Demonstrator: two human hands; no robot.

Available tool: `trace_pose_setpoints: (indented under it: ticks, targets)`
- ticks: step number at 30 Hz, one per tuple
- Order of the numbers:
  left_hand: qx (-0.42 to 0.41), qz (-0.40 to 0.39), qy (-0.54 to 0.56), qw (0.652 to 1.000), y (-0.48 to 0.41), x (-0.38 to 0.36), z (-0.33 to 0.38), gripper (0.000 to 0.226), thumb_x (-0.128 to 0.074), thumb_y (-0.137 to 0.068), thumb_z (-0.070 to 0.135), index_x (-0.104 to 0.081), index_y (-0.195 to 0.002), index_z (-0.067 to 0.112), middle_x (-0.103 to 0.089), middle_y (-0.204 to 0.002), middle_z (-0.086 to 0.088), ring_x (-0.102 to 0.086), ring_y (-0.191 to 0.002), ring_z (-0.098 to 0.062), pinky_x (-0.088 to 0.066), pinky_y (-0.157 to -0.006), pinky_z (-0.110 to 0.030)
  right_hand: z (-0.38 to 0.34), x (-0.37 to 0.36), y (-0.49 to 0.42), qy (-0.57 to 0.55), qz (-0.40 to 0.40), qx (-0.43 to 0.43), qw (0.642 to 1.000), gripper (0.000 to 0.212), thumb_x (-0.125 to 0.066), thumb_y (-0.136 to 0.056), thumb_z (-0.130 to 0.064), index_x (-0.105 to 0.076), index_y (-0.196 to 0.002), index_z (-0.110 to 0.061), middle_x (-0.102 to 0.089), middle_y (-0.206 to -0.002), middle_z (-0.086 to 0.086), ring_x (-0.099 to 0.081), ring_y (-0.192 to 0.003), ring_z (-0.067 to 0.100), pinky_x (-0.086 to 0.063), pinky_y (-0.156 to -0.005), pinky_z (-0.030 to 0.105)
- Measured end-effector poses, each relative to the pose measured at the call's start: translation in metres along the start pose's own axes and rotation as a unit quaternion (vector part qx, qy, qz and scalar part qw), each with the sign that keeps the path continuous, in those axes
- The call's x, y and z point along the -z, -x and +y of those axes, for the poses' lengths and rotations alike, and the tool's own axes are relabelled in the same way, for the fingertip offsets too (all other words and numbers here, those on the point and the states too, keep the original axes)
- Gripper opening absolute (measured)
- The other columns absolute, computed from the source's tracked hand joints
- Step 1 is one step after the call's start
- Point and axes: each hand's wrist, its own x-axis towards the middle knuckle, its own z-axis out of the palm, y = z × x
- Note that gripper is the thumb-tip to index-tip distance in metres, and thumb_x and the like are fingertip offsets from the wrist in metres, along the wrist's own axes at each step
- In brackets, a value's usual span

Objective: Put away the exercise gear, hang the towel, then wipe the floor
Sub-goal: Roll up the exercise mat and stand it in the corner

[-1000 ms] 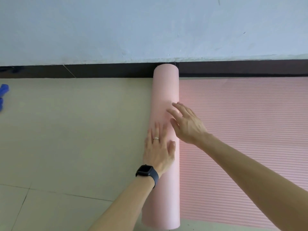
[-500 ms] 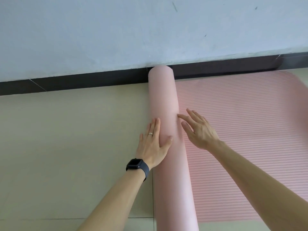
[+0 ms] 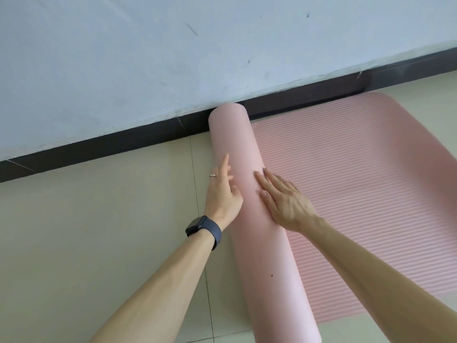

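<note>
From the head view, the pink exercise mat (image 3: 358, 181) lies on the tiled floor (image 3: 99, 231) along the wall. Its left part is wound into a thick roll (image 3: 262, 243), and its ribbed right part lies flat.

My left hand (image 3: 222, 194) lies against the roll's left flank with the fingers straight. It grips nothing and only backs the roll so it can't slacken leftward. My right hand (image 3: 286, 204) lies flat on the roll's top right side, fingers extended and slightly spread. It presses rather than clasps, which I judge suits pushing the roll right over the flat part.

The roll's far end reaches the dark skirting (image 3: 99, 149); whether it touches, I can't tell. The near end runs out of view.

No bag, basket or shelf shows here, so nothing shows where the mat will be stowed.
</note>
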Motion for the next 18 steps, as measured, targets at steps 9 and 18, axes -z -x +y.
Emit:
trace_pose_setpoints:
  ticks: [9,18]
  targets:
    - [0.032,-0.117,-0.144,0.982,-0.011,-0.050,0.016,0.067,-0.026,-0.099,0.063,0.006,-0.155,0.045,0.014,-0.165,0.011,0.000,-0.153,-0.028,-0.021,-0.121,-0.048,0.004,0.024,0.060,-0.032,-0.011,-0.108,0.994,0.071,-0.013,-0.096,-0.067,-0.003,-0.158,-0.033,0.004,-0.167,-0.005,0.007,-0.153,0.016,-0.003,-0.124,0.044]
    - [-0.084,-0.136,-0.100,0.982,-0.040,-0.047,0.071,0.056,-0.048,-0.099,0.018,-0.032,-0.151,0.029,-0.030,-0.159,0.010,-0.035,-0.139,-0.018,-0.031,-0.099,-0.024,0.029,0.038,0.122,-0.013,-0.023,-0.120,0.992,0.094,-0.043,-0.082,-0.075,0.024,-0.145,-0.055,0.024,-0.163,-0.003,0.014,-0.152,0.026,0.000,-0.122,0.053]
